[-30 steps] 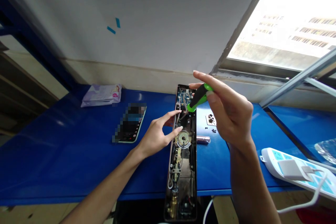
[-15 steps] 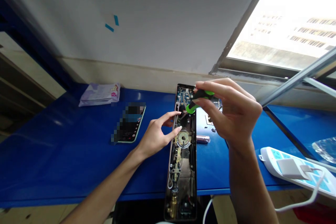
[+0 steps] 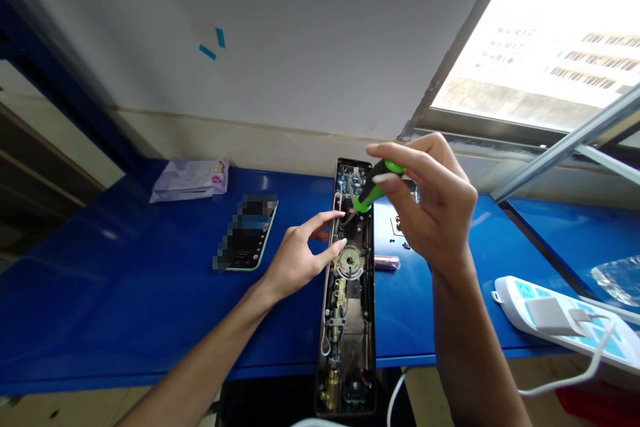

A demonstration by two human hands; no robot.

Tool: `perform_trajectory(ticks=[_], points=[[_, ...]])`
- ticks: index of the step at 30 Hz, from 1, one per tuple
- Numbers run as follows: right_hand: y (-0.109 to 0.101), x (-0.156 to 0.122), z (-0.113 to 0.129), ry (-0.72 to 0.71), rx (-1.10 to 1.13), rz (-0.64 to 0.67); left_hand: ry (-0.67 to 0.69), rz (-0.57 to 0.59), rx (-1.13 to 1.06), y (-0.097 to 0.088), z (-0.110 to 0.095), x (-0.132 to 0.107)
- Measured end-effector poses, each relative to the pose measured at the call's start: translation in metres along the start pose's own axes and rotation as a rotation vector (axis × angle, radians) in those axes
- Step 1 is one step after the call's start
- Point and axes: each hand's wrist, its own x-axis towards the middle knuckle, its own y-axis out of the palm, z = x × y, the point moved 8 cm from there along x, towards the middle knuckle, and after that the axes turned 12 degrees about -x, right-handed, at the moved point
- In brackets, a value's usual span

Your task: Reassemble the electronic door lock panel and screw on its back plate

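Note:
A long black lock housing lies open side up, its lower end reaching past the table's front edge. Inside are a blue circuit board, wires, a round metal disc and brass-coloured parts. My left hand rests at its left edge, thumb and index finger spread apart over the rim. In my right hand is a green and black screwdriver, its handle between thumb and fingers. The screwdriver slants down to the left into the housing's upper half, below the circuit board. Where exactly its tip touches is hard to make out.
On the blue table a phone and a purple-white packet lie left. Small black parts and a shiny cylinder sit right of the housing. Further right is a power strip with a plugged-in charger.
My right hand has shifted slightly left and its fingers have changed position on the screwdriver handle, which now shows more fully. My left hand stays in place.

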Motion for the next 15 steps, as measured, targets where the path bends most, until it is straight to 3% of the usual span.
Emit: perform_trajectory(ticks=[4,9,11,15], points=[[0.010,-0.001,0.002,0.007,0.152,0.140,-0.003,-0.003,-0.008,0.000,0.000,0.000],[-0.003,0.002,0.002,-0.023,0.077,-0.018,0.003,-0.004,-0.004,0.000,0.001,0.000],[-0.003,0.001,0.001,-0.015,0.034,-0.024,0.002,0.005,-0.010,0.001,0.001,0.000],[0.010,-0.002,-0.001,0.010,0.116,0.162,0.001,0.005,-0.008,0.001,0.002,0.000]])
